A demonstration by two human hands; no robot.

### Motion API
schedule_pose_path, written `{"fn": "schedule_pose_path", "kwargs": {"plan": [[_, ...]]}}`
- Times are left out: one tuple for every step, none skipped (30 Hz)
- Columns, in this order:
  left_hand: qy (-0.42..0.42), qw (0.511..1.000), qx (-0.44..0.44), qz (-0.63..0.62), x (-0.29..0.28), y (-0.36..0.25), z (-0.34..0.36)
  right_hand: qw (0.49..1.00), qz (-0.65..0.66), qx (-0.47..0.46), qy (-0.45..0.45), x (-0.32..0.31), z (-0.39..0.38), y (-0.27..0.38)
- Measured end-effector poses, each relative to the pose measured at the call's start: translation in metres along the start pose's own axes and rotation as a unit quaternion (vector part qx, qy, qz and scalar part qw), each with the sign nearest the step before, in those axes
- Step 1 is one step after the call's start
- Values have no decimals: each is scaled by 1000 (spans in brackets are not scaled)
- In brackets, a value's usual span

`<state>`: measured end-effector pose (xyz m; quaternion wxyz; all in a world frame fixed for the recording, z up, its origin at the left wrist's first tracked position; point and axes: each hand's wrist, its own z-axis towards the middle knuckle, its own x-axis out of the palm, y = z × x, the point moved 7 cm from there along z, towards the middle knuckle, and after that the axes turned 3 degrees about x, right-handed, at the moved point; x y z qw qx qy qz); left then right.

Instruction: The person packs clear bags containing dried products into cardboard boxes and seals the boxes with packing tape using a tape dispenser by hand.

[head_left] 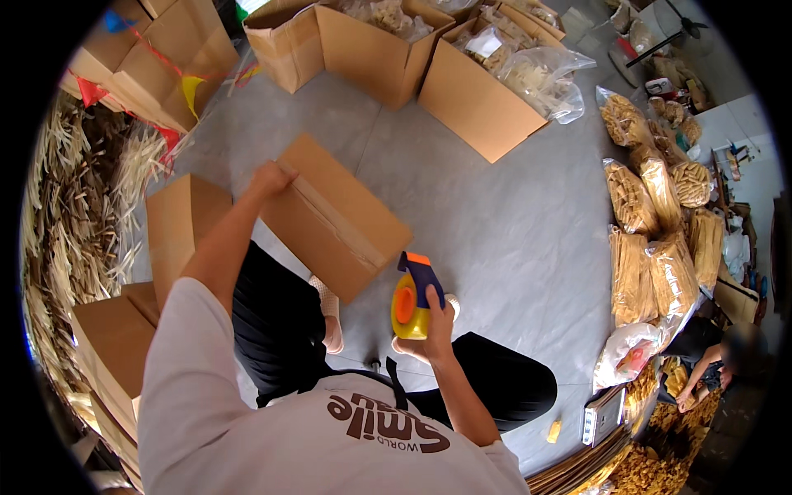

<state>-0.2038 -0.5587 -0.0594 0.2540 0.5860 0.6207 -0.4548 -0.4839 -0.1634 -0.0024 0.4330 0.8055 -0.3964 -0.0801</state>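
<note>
A brown cardboard box (363, 216) is tilted in front of my legs, with a strip of clear tape along the seam of its face. My left hand (271, 179) grips the box at its far left edge, fingers curled over it. In my right hand (440, 326) is a tape dispenser (419, 289) with a dark blue frame, an orange hub and tip, and a yellow roll. The dispenser is held apart from the box, just right of its near corner. Part of my right fingers is hidden behind the dispenser.
Open cartons (483, 107) filled with bagged goods stand at the far side. Other cardboard boxes (177, 216) are at my left, beside pale dried strips (78, 190). Bags of yellowish sticks (634, 198) line the right. Another person (701, 371) sits at the far right. Grey floor (520, 239) lies between.
</note>
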Motion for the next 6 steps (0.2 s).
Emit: {"fn": "schedule_pose_path", "kwargs": {"plan": [[-17,1000,-22,10,1,-17,-6,995,-79,-35,-56,2,0,17],[-37,998,-43,19,-5,-36,-18,994,-65,-41,-84,1,10,28],[-23,998,-57,9,-4,-49,-29,992,-54,-45,-108,-1,23,38],[-9,997,-71,-1,-4,-61,-41,989,-42,-48,-132,-5,35,47],[4,996,-88,-12,-7,-70,-52,979,-112,-97,-137,-8,48,64],[-2,996,-84,-18,-12,-74,-55,962,-180,-147,-141,-15,62,78]]}}
